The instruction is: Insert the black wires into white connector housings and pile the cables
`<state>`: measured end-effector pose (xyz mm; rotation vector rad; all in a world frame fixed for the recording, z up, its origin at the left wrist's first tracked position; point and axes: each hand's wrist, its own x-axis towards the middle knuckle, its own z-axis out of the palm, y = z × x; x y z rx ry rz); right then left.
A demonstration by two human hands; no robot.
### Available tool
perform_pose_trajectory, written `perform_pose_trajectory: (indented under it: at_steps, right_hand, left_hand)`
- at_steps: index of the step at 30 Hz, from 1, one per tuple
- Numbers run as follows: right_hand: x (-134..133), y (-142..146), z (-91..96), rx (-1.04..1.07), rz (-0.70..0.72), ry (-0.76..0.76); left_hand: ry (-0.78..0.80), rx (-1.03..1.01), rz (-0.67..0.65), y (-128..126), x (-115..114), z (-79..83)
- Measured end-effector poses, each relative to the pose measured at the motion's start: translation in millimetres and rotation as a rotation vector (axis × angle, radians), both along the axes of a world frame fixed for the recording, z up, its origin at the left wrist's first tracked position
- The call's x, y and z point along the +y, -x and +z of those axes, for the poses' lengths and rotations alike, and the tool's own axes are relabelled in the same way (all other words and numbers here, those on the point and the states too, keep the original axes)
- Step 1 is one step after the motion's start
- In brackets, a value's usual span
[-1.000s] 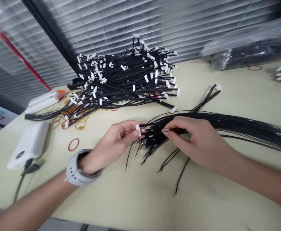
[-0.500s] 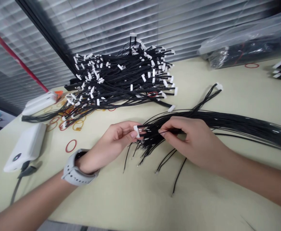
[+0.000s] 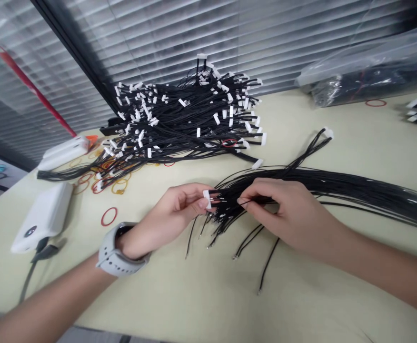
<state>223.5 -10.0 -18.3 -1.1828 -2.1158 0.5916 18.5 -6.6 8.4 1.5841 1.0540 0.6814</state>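
Because a dark cable runs from the white device toward the near edge of the counter, close beside the left forearm, a careless sweep of that arm could catch it. Next come scattered rubber bands, lying among the wire ends left of a heap of black cables with white tips; they might snag if a cable were tugged out, and so loose a heap could slide if knocked. Nearer the front, the left hand pinches a small white connector between thumb and fingers. With so little to hold, the connector could twist or slip under a push; its openings are too small to make out. Just to the right, the right hand is closed in a fine pinch, apparently on a thin black wire. That wire could bend, or be confused with a neighbour, since many metal-tipped ends from the loose wire bundle crowd between the hands. Farthest right, a clear plastic bag lies on the counter, holding a dark bundle, perhaps more cable, with a thin red strip showing.
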Motion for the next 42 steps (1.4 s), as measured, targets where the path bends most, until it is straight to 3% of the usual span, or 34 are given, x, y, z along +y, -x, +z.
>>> perform_pose_trajectory:
  at_steps: [23,37,42]
  right_hand:
    - [-1.2,1.2,2.3,0.071,-0.071,0.101]
    - [0.6,-0.9,1.2,0.067,-0.03,0.127]
    - [0.8,-2.8,1.6,0.038,0.045,0.045]
  left_hand:
    - [0.018,-0.028,0.033,1.0,-0.4,-3.2]
    - [-0.035,0.008,0.001,0.6,-6.3,0.2]
    - [-0.015,-0.001,0.01,1.7,-5.7,0.4]
